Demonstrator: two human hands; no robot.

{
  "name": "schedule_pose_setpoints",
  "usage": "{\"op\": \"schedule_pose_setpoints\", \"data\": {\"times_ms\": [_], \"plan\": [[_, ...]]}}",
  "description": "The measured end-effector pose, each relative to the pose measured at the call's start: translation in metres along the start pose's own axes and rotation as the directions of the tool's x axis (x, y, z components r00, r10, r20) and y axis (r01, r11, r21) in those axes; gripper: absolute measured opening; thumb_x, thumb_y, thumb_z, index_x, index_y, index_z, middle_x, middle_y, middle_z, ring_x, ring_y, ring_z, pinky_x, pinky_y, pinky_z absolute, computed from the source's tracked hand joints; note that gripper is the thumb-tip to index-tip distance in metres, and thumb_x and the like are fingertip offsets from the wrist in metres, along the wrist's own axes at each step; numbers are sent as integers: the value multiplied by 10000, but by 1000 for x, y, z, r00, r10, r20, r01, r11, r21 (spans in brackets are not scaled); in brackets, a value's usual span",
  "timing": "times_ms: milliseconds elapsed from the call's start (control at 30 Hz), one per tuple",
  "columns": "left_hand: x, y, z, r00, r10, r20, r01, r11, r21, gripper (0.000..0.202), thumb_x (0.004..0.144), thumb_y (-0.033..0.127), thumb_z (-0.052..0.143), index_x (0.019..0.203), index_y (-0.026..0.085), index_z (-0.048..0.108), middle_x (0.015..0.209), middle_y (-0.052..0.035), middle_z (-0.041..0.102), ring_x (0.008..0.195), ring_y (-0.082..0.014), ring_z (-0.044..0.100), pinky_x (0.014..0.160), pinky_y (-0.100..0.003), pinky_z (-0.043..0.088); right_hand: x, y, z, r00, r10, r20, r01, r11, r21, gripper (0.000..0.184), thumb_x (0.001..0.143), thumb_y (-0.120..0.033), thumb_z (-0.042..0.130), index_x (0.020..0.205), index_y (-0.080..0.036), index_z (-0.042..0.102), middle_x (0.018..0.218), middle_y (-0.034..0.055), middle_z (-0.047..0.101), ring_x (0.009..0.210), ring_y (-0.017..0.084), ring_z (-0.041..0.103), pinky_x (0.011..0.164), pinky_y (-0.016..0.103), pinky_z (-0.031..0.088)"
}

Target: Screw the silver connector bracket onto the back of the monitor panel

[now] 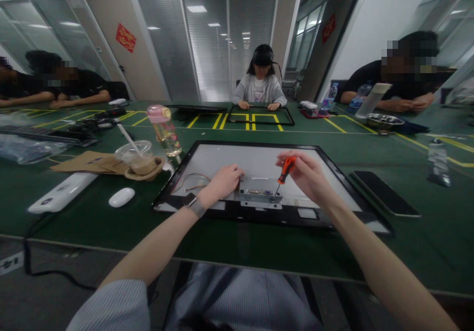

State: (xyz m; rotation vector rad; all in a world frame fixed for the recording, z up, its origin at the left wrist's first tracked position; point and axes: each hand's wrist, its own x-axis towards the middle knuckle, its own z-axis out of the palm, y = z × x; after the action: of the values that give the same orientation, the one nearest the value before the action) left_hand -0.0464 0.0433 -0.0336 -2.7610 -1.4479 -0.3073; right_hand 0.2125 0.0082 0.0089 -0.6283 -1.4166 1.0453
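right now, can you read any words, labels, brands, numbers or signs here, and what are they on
Nothing is legible:
Red door sign: gold marks, blurred
Second red sign, right: blurred
Long white device: dark marks, too small
Brown paper bag: print, too small
White label, lower left: black marks, unreadable
Orange screwdriver: no readable text

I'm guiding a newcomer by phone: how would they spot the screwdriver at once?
On the green table, find the black-framed panel bearing a grey metal box. The screwdriver is in the right hand, slanting down to the box's right end. Its orange-and-black handle stands out against the pale panel.
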Motion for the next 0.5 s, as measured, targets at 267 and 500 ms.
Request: {"op": "schedule_pose_setpoints", "data": {"times_ms": [267, 500], "plan": [[0, 0, 0, 1000, 7, 0, -7, 1000, -4, 316, 1007, 141, 402, 1182, 169, 664, 1104, -93, 636, 1028, -226, 627, 939, -368, 506, -1, -2, 0, 999, 46, 2, -46, 999, 13, 267, 822, -531, 776, 1006, -337, 765, 926, 23, 723, 923, 226, 668, 928, 453, 545], [0, 0, -1, 1000, 6, 3, -6, 1000, -5, 318, 1006, 139, 404, 1195, 158, 660, 1124, -103, 639, 1040, -233, 631, 945, -377, 507, 0, -5, 2, 997, 56, 57, -58, 997, 42, 264, 896, -507, 700, 1071, -313, 739, 1031, 39, 748, 988, 240, 695, 984, 474, 532]]}}
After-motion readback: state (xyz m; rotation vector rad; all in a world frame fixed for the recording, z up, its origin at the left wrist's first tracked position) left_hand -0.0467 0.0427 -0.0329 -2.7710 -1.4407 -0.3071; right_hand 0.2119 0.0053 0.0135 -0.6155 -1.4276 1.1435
